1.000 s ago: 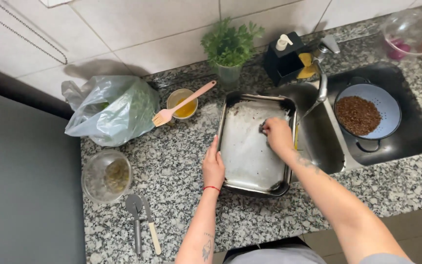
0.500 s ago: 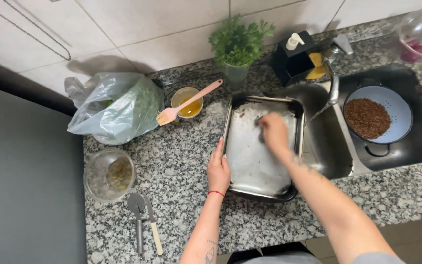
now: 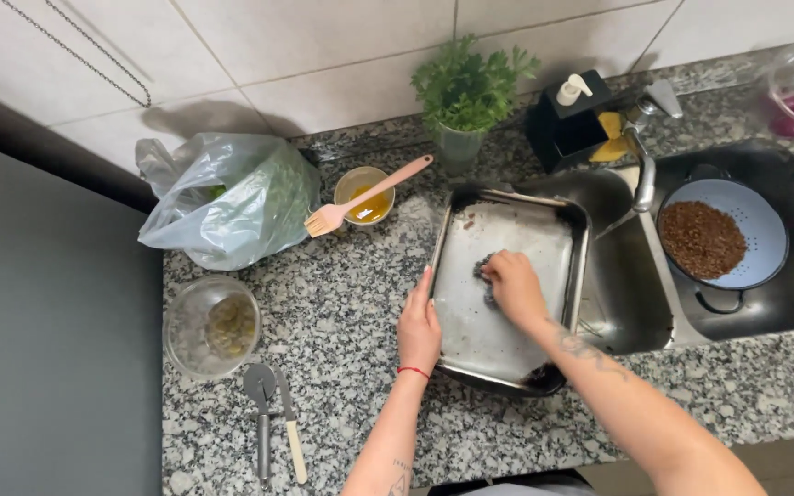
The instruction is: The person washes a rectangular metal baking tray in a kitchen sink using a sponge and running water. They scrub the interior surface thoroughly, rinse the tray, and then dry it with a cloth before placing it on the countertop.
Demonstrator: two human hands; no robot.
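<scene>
The rectangular steel baking tray (image 3: 507, 285) sits half on the speckled granite counter (image 3: 342, 312), half over the sink (image 3: 627, 303). The left hand (image 3: 419, 326) presses flat against its rim; the right hand (image 3: 513, 287) pinches a dark scouring pad (image 3: 482, 272). Hard scrubbing could tip the tray sinkward; white tiled wall (image 3: 323, 46) behind

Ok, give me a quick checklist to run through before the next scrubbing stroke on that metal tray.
1. Left hand steadies the metal tray at its edge: ok.
2. Right hand presses the dark scrubber on the tray floor: ok.
3. Tray fully supported: not ok, it overhangs the sink.
4. Oil bowl and pink brush apart from tray: ok.
5. Tap running: cannot tell.
</scene>
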